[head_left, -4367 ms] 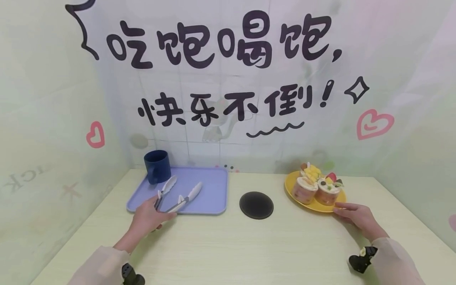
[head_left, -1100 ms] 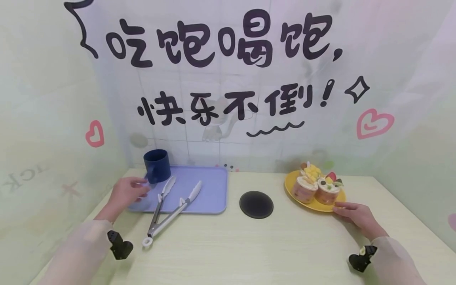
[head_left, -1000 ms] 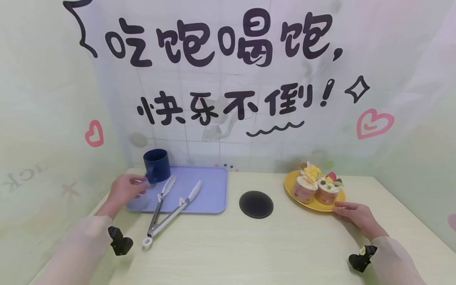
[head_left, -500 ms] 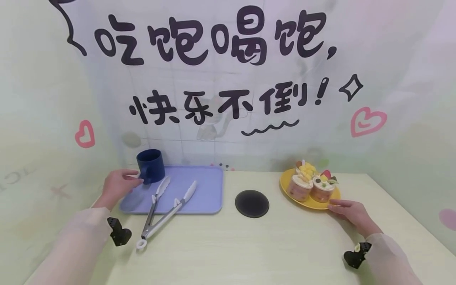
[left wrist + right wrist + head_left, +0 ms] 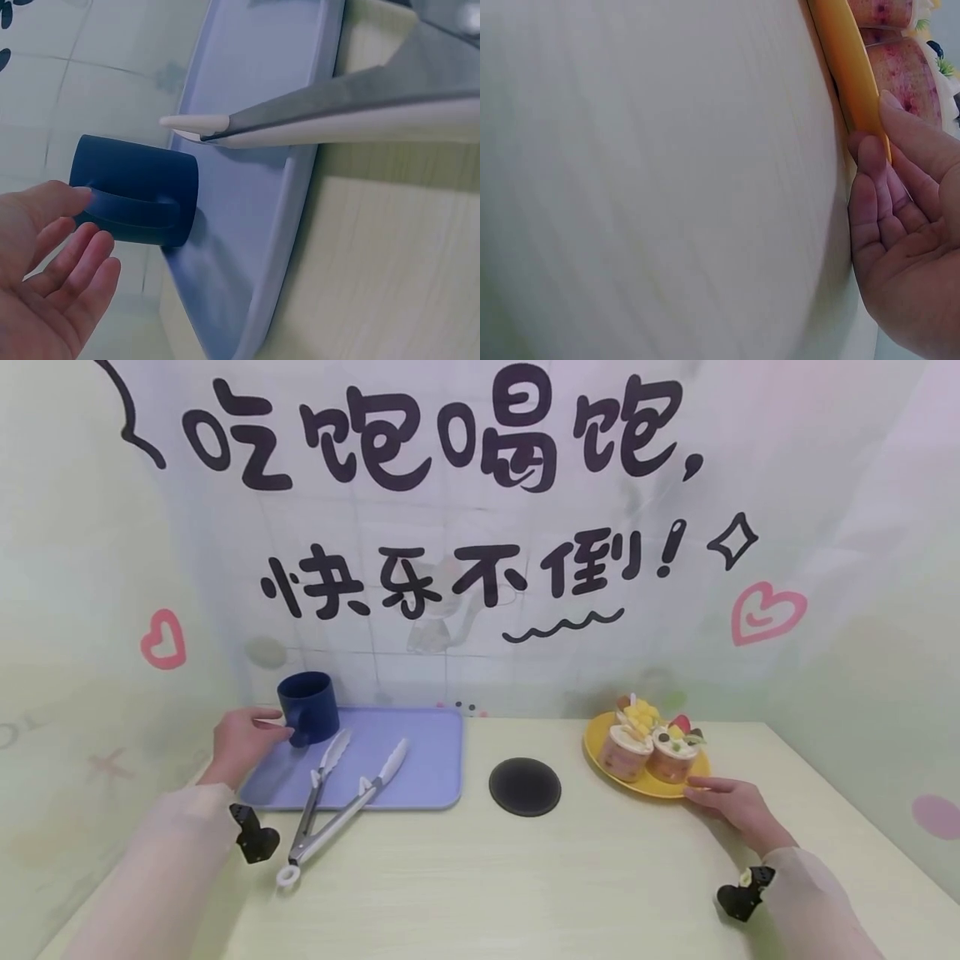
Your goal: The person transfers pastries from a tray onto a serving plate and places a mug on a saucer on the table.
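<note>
A dark blue mug (image 5: 311,706) stands upright at the back left corner of a lavender tray (image 5: 427,768). My left hand (image 5: 243,742) is at its left; thumb and index finger pinch the handle (image 5: 142,211), while the other fingers hang loosely below. Metal tongs (image 5: 330,831) with white tips lie spread, partly on the tray and partly on the table. At the right, my right hand (image 5: 738,810) pinches the near rim of a yellow plate (image 5: 652,787), thumb above and fingers underneath. Several dessert cups (image 5: 626,752) topped with fruit and cream sit on the plate.
A round black coaster (image 5: 525,787) lies on the pale wooden table (image 5: 480,877) between tray and plate. Printed cloth walls (image 5: 465,668) close off the back and both sides. Wrist cameras (image 5: 255,835) are strapped to both sleeves.
My left hand has let go of the tongs, moved to the left and back, and closed on the mug's handle. My right hand has stayed at the plate. The head view has shifted slightly.
</note>
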`<state>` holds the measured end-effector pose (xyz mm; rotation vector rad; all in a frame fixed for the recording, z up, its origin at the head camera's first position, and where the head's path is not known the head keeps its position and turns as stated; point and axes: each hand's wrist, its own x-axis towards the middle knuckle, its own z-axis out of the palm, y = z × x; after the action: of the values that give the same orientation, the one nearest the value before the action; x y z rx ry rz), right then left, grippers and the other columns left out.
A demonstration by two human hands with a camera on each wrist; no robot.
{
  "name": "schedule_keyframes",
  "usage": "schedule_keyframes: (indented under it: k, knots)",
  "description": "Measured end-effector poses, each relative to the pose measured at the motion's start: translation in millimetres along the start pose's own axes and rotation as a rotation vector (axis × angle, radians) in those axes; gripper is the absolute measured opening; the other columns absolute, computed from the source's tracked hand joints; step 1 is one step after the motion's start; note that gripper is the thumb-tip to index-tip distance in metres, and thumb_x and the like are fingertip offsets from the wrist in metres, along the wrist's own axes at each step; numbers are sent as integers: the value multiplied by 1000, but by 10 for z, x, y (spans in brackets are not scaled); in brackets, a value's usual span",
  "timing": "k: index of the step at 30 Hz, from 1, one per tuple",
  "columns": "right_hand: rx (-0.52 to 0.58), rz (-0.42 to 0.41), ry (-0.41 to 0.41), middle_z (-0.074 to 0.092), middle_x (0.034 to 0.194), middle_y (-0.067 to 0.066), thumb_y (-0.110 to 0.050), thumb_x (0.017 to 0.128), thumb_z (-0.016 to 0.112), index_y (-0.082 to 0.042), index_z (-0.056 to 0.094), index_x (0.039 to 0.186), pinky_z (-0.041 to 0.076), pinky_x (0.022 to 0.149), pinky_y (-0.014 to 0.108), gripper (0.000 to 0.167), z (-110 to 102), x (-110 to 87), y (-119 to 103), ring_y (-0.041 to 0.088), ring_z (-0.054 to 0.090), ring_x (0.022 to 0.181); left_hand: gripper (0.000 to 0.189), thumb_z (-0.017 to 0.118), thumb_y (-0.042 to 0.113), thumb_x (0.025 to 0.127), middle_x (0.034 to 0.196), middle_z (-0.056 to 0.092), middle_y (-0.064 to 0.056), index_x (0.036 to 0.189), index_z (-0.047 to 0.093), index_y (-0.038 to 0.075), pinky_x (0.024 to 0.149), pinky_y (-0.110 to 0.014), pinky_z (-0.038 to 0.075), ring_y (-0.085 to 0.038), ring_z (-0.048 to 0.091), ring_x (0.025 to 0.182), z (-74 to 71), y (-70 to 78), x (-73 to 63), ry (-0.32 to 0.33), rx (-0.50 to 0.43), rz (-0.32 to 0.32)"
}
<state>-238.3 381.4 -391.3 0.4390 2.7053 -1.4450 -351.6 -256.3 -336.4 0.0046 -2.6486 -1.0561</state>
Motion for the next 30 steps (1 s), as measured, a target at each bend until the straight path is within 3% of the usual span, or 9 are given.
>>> schedule_keyframes:
  k: [7,14,19,22,26,30]
  knots:
    - [-19,-38,-9,50,125,25,-39,83,66,6,51,125,37,95,49,64,3,14,-22,29,48,103,49,70,18,79,99,62,-29,113,56,-15,67,-36,44,-41,57,92,25,-36,62,-51,-7,-21]
    - [-1,-39,-11,47,127,27,-39,83,65,7,50,125,32,98,53,63,-7,25,-43,38,43,112,50,70,17,80,104,59,-31,113,54,-17,79,-46,42,-45,53,99,118,-109,104,-47,-48,-21]
    - [-1,-35,-15,46,128,27,-38,84,65,7,49,125,33,98,52,63,-8,12,-49,36,43,111,49,64,18,84,110,55,-33,117,51,-16,81,-45,45,-44,53,102,175,-134,117,-56,-97,-48]
    - [-16,-46,-11,47,128,27,-39,84,64,7,50,125,35,96,50,63,-14,12,-40,34,45,109,52,61,22,87,115,52,-34,121,48,-16,76,-35,48,-42,53,105,208,-157,142,-78,-129,-69]
    - [-18,-43,-13,46,128,27,-40,84,64,6,50,125,34,97,51,64,-20,17,-10,34,45,110,53,57,25,89,116,51,-34,119,47,-18,65,-23,48,-31,59,92,267,-173,186,-110,-157,-72]
    - [-1,-37,-14,46,128,27,-39,84,64,6,51,125,33,97,52,62,-11,21,22,35,44,112,51,46,23,95,117,51,-34,123,42,-20,75,-33,52,-24,57,93,319,-167,205,-153,-244,-83]
